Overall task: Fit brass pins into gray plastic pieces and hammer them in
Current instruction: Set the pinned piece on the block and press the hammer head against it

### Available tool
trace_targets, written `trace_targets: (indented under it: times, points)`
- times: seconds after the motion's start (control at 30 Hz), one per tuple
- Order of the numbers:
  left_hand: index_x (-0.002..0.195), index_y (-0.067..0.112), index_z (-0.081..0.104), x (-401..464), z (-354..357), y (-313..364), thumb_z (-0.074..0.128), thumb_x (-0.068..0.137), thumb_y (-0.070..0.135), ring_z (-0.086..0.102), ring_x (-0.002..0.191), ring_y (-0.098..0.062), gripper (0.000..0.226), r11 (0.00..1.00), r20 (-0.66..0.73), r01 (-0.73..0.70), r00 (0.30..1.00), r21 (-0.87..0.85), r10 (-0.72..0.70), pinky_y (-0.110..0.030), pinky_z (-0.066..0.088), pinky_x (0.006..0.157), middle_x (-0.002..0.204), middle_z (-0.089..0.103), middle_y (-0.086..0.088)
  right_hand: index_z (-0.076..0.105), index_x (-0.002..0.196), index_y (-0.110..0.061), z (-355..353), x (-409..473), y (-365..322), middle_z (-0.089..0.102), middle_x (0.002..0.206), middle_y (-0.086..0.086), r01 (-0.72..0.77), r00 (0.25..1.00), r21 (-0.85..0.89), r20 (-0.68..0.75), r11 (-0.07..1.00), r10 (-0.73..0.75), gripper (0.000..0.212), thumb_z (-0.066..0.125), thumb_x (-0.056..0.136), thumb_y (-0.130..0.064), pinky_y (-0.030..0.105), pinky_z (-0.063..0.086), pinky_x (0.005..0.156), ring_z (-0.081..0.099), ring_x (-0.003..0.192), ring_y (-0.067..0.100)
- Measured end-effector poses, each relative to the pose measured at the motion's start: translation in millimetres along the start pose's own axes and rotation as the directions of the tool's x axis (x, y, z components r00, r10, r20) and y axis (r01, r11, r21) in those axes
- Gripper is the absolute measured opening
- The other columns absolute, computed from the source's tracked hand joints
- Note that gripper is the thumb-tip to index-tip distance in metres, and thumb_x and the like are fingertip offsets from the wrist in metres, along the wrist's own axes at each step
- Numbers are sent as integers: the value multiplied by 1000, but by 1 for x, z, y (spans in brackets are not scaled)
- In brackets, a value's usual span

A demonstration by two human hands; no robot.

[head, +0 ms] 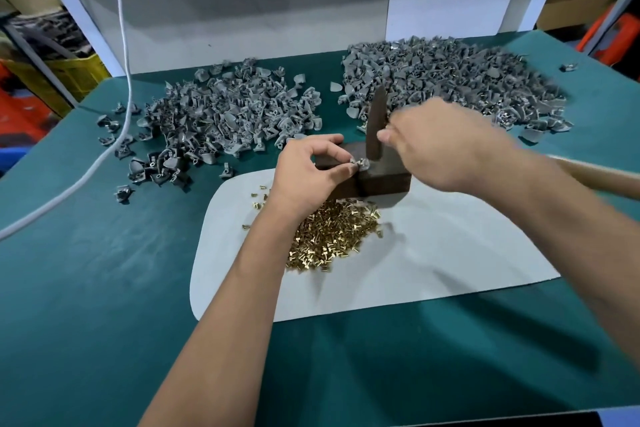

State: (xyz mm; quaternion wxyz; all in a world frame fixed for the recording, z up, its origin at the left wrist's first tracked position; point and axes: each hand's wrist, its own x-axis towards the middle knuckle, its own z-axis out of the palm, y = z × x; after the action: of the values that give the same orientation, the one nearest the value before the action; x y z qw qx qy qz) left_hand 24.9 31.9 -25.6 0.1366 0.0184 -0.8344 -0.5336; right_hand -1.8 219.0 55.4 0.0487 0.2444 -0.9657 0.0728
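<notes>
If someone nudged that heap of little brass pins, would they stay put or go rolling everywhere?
The brass pins look small and round-bodied, so they would probably scatter and roll; a few strays already lie apart. Their wider heads would likely make them curve, not run straight.

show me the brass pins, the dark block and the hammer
brass pins (332, 236), head view, middle of the heap
dark block (384, 180), head view, front face
hammer (375, 121), head view, dark head

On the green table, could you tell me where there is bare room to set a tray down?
Bare green table lies left of the white sheet and along the near edge. Crowded: two gray piece piles behind, brass pins and dark block mid-sheet.
</notes>
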Motion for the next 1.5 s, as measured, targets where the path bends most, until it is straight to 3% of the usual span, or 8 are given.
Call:
trace_targets:
  times: [0.1,0.23,0.37,0.53,0.77,1.1,1.33,1.5]
  points:
    - [82,14,79,2,-1,-1,84,80,6,65,102,5,9,1000,-11,0,1000,26,0,4,38,82,126,69,-5,53,96,-18,11,-5,-2,56,73,7,62,962,133,-272,989,-23,30,35,108,-40,39,43,58,52,62,33]
    - [81,17,79,-1,-1,3,84,79,4,62,103,7,14,1000,-17,-6,1000,18,6,6,36,78,124,70,-6,44,88,-23,21,-7,-2,46,73,2,-20,1000,58,9,998,20,27,37,108,-40,38,37,66,46,72,31]
    - [79,23,78,-1,-1,3,86,79,9,64,113,-3,16,999,-10,-9,1000,43,10,-6,40,93,123,70,-1,41,72,-26,14,-8,22,47,69,-3,-11,999,20,-39,1000,12,38,44,105,-46,36,36,64,49,71,30]
    - [80,22,79,-2,1,3,82,82,8,62,119,-10,15,999,-6,-35,999,25,35,-28,44,109,123,70,-3,66,91,-22,18,-13,59,64,79,-2,-88,992,260,-65,961,109,16,64,98,-36,31,36,59,57,72,21]
    - [78,25,77,-3,3,4,80,84,9,54,129,-17,17,999,5,-35,999,14,35,-37,43,112,124,69,1,72,88,-27,36,-18,64,69,82,-2,-183,982,111,65,977,176,5,77,87,-30,37,55,77,63,83,25]
    - [73,27,77,-3,-1,6,75,80,20,61,124,-15,10,991,-13,-2,1000,-131,1,-49,41,114,128,69,-1,75,108,-20,53,-1,7,67,97,-1,292,925,207,-309,934,-221,24,70,92,-38,47,47,88,53,96,23]
    - [78,30,72,8,-21,-12,74,91,27,57,82,20,14,979,-361,2,930,202,72,-30,51,97,83,60,31,78,101,-14,72,7,32,73,89,4,68,854,319,-509,945,110,24,80,85,-32,32,49,83,59,83,19]
    - [91,25,75,10,-41,-29,66,88,28,60,98,-18,10,869,-537,262,844,419,5,-30,23,102,93,73,8,77,110,-19,75,15,51,72,85,0,-156,828,515,-397,843,396,24,79,87,-23,32,57,85,64,76,16]
